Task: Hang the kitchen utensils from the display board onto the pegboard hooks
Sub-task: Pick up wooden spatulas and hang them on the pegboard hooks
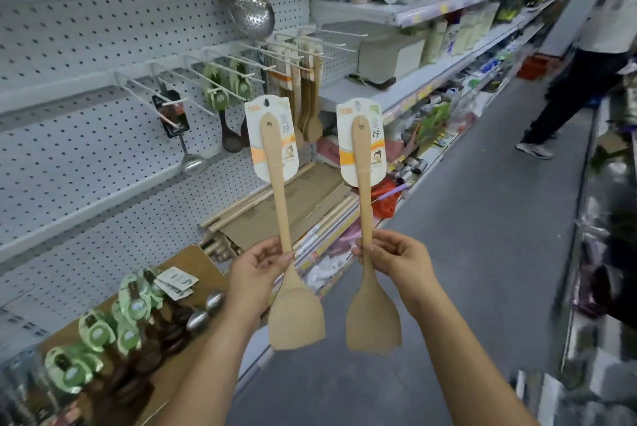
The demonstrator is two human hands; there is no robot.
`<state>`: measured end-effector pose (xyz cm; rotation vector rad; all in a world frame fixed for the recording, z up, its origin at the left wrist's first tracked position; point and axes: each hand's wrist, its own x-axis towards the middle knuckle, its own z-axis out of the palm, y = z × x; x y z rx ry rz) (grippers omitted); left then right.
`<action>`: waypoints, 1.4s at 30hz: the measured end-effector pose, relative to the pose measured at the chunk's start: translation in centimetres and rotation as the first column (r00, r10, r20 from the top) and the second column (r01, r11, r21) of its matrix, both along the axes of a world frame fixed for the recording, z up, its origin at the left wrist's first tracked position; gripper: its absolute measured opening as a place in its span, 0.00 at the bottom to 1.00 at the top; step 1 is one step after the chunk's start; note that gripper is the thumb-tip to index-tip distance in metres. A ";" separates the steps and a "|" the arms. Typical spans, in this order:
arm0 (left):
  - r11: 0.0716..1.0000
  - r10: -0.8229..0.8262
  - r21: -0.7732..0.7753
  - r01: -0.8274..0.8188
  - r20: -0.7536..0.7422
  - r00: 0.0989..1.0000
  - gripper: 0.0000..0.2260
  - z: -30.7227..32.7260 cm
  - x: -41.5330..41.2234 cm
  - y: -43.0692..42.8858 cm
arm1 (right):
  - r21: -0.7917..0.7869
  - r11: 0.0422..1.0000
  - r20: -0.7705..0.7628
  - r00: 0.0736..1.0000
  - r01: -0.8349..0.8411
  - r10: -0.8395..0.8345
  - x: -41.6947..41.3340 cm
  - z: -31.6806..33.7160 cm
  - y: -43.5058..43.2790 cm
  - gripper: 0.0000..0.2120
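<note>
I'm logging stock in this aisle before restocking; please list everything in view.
pegboard: one, pale grey, left wall
hooks: a row, white wire, across pegboard
cardboard: one, brown, lower left
left spatula, right spatula: two, pale wood, white-orange cards, upright, blades down
hung spatulas: several, pale wood, on hooks behind
skimmer: one, silver, high on pegboard
ladle: one, silver, black card, left hook
carded spoons: many, dark, green cards, some hooked, most on cardboard
shelves: several, white, stocked, right
other person: one, dark trousers, far right
left grip: bare, holding left spatula's handle
right grip: bare, holding right spatula's handle
</note>
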<state>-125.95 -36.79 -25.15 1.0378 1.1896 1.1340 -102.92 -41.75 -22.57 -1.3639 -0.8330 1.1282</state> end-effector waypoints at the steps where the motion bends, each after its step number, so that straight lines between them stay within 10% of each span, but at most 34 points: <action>1: 1.000 0.025 0.002 -0.025 -0.007 1.000 0.15 -0.1 1.4 0.0 | 0.002 1.000 0.000 1.000 -0.024 0.024 1.5 0.0 0.5 0.09; 42: 0.776 0.629 0.032 -0.630 -0.120 0.768 0.12 -5.4 26.7 21.1 | -0.084 0.883 -0.023 0.887 -0.461 0.461 28.9 -2.7 36.0 0.08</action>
